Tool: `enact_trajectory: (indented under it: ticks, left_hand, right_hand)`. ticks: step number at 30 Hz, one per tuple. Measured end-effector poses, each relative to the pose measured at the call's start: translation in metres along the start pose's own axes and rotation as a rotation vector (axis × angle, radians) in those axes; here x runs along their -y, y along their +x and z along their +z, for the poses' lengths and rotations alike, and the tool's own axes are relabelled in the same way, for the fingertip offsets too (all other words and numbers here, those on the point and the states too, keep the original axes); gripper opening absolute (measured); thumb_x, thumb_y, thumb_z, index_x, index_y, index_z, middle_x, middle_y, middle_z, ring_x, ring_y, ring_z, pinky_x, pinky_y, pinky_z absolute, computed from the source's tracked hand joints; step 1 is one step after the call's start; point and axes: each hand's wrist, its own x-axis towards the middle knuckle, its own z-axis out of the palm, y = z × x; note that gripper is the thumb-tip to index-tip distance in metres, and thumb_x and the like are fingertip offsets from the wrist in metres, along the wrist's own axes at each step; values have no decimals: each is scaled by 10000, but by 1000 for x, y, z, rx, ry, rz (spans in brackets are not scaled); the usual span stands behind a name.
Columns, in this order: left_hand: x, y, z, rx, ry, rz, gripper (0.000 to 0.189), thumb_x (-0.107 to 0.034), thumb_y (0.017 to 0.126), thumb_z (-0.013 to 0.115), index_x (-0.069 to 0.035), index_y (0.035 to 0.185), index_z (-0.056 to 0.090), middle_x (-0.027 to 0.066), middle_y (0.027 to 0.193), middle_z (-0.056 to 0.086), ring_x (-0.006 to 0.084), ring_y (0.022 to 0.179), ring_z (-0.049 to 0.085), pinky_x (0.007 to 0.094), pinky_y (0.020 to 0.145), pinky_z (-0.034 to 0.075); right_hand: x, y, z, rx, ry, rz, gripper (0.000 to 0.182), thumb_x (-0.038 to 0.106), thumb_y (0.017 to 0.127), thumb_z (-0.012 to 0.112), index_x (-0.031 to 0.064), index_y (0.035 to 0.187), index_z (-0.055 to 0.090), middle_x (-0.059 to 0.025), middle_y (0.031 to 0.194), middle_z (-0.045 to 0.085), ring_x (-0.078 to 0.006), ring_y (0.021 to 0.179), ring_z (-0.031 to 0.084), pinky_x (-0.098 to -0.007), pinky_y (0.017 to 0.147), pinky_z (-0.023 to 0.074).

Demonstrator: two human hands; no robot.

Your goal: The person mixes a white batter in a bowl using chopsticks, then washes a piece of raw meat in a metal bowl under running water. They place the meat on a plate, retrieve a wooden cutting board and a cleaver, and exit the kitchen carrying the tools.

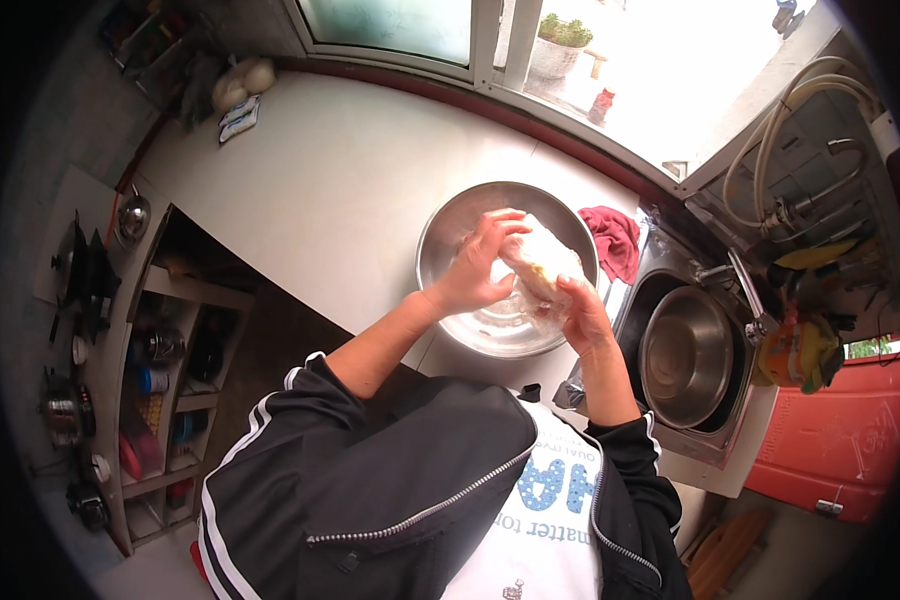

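Observation:
A pale, wet piece of raw meat with yellowish patches, likely poultry (541,259), is held over a wide stainless steel bowl (439,232). My left hand (476,266) curls its fingers over the meat's upper left end, with the thumb lower down. At the lower right end, my right hand (586,311) grips it with the thumb on top. Glare inside the bowl and the hands hide much of its bottom. Whether the meat touches the bowl, I cannot tell.
A dark red cloth (615,244) lies right of the bowl, beside a sink holding a metal basin (682,360) under a faucet (746,292). White packets (240,118) lie on the far left of the white counter (307,180). Shelves (169,405) stand at left; a red cooler (832,442) is at right.

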Motion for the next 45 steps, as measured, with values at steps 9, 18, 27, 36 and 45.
enact_trajectory:
  ticks: [9,18,27,36,45]
  left_hand:
    - [-3,8,7,137,704,347,151,-73,701,604,-84,842,550,41,889,553,243,888,538,375,800,408]
    - [7,12,16,97,617,376,156,-25,703,554,-66,833,479,68,836,525,247,787,535,357,740,431]
    - [11,-2,35,-153,377,37,188,42,695,570,-33,837,472,73,830,525,199,765,540,315,707,443]
    - [35,-22,52,-292,-859,-683,96,-13,849,503,-35,941,519,51,825,519,132,656,538,256,580,463]
    - [23,-16,48,-181,339,79,132,-51,765,622,19,854,553,107,797,535,293,750,536,354,671,439]
  right_hand:
    - [-3,2,-2,-81,-158,-73,534,234,756,656,62,1215,443,-54,1076,568,-161,959,573,-295,706,514]
    - [-12,1,2,-53,340,-6,529,188,784,629,68,1248,405,-78,1134,540,-208,997,561,-367,815,497]
    - [-32,14,4,-265,183,-346,509,40,761,619,47,1224,408,-90,1124,534,-212,1002,555,-337,889,454]
    - [-37,19,4,-424,145,-415,453,13,759,587,9,1186,434,-91,1099,536,-197,988,556,-308,883,447]
    - [-37,23,-2,-448,66,-539,440,24,763,601,17,1179,459,-79,1086,557,-179,939,579,-284,840,469]
